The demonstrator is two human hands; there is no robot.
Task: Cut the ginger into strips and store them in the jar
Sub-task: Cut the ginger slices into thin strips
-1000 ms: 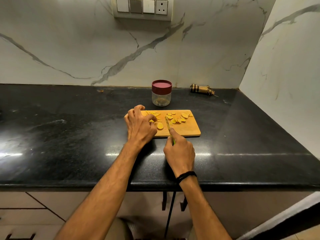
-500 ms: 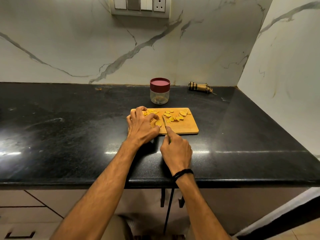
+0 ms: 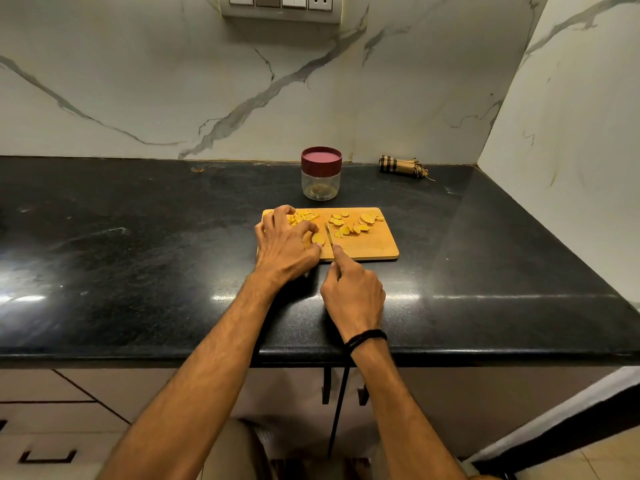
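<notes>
- White veined marble walls (image 3: 173, 81) are meeting in a corner behind a black stone counter (image 3: 138, 271).
- A wooden cutting board (image 3: 375, 245) is lying near the counter's front edge, with the lidded jar (image 3: 321, 173) standing just behind it.
- The left hand (image 3: 284, 251) is pinning a ginger slice (image 3: 318, 239) to the board with curled fingers. The right hand (image 3: 353, 292) is gripping a knife (image 3: 329, 233), whose blade is resting just beside that slice.
- Ginger strips (image 3: 304, 216) are lying at the board's far left and loose slices (image 3: 353, 225) to the right.

The board (image 3: 367, 249) lies on the table (image 3: 138, 254). Behind it stands the jar (image 3: 321, 180); right of the jar, by the wall, lies a cloth roll (image 3: 401, 167). On the board, strips (image 3: 304, 216) lie back left and slices (image 3: 353, 224) right, with the knife (image 3: 329, 233) between. The left hand (image 3: 284, 249) covers the board's left end, its fingers (image 3: 309, 236) on one slice (image 3: 318, 239). The right hand (image 3: 353, 292), before the board, grips the knife.
</notes>
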